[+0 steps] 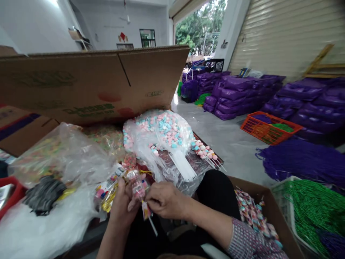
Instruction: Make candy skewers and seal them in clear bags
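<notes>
Faces tall cardboard box [94,82]; has clear bag [142,142] of pink-and-blue candies [171,129] just in front of it. Presses fingers of right hand [168,198] together by wrapper's lower end, can't tell on what. Pinches wrapped candy stick [138,190] between thumb and fingers of left hand [124,201], tilted, over lap [134,239].

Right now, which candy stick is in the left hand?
The pink candy stick in clear, printed wrapping, held in the left hand. The bunched pink, white and blue candy sticks lie untouched beside the thin white sticks.
</notes>
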Tool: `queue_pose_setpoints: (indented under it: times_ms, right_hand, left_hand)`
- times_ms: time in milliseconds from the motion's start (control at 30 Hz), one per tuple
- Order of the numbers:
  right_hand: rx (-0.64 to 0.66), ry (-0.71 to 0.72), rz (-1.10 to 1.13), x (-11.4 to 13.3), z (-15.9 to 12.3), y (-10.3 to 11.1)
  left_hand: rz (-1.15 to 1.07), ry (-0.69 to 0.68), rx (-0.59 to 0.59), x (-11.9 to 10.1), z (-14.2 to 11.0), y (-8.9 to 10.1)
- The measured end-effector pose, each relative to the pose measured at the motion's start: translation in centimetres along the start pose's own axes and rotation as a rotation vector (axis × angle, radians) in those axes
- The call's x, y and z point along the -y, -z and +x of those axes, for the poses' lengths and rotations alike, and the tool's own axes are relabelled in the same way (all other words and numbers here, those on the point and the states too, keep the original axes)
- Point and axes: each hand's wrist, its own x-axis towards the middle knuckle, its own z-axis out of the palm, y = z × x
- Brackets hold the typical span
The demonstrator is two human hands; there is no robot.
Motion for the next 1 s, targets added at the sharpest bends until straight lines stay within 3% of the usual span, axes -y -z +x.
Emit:
queue_pose_setpoints:
  times_ms: [167,333,433,567,633,767,833,900,1000]
  right_hand:
    - [-0.061,-0.058,-0.075,-1.8,-0.5,0.9]
    - [-0.090,0.003,-0.100,-1.4,-1.2,0.5]
    - [-0.071,-0.102,0.023,-2.0,-2.0,0.2]
    - [-0.151,-0.464,0.278,-3.1,-1.7,1.5]
    - [-0.195,-0.576,0.402,-2.8,-1.2,2.2]
    - [-0.125,-0.535,0.531,-1.2,-1.3,2.7]
    - [-0.088,-0.526,0.550,-1.0,-2.0,2.7]
    - [-0.100,-0.568,0.624,-1.3,-2.8,2.9]
    - [-0.137,-0.602,0.805,-2.0,-4.3,4.4]
  left_hand:
    - [0.351,-0.024,0.160,1.5,0.1,0.9]
    - [0.253,-0.014,0.058,2.1,1.1,-1.1]
    - [0.265,-0.105,0.110,1.7,0.8,-1.5]
    - [0.593,-0.142,0.239,2.4,0.6,-0.6]
    - [0.689,-0.116,0.268,3.0,0.9,-0.5]
    - [0.311,-0.078,0.240,2.9,0.8,-1.2]
    - [0.165,-0.080,0.279,2.4,0.1,-1.6]
    - [0.230,-0.080,0.348,2.3,-0.7,-1.9]
    - [0.539,-0.068,0.427,3.1,-1.7,-2.5]
